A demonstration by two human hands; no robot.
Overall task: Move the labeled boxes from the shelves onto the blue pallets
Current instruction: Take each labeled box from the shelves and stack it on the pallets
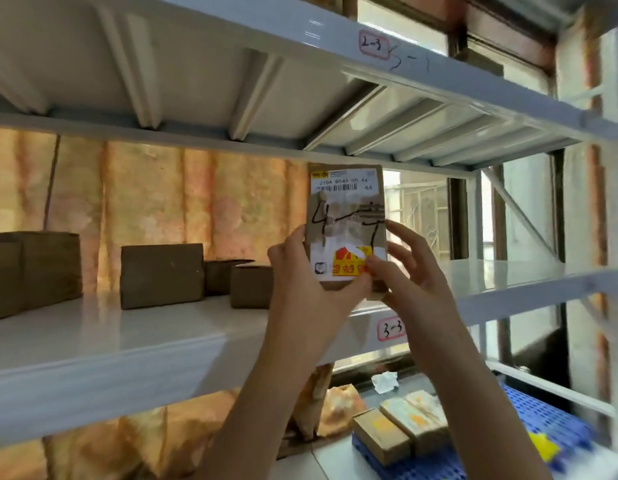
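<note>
I hold a flat brown cardboard box (pixel 347 216) upright in front of the white shelf (pixel 127 344). It bears a white shipping label, a yellow-red sticker and a handwritten black "4-1". My left hand (pixel 300 271) grips its lower left edge and bottom. My right hand (pixel 404 268) holds its lower right edge, thumb on the sticker. Several more brown boxes (pixel 162 275) stand on the shelf to the left. Below at the right lies a blue pallet (pixel 550 427) with a few boxes (pixel 401 427) on it.
The shelf edge carries a tag "3-3" (pixel 390 329); the shelf above carries "2-3" (pixel 371 45). A grey upright (pixel 612 237) stands at the right. Orange wrapped bundles (pixel 196 431) fill the level below. A window lies behind the rack.
</note>
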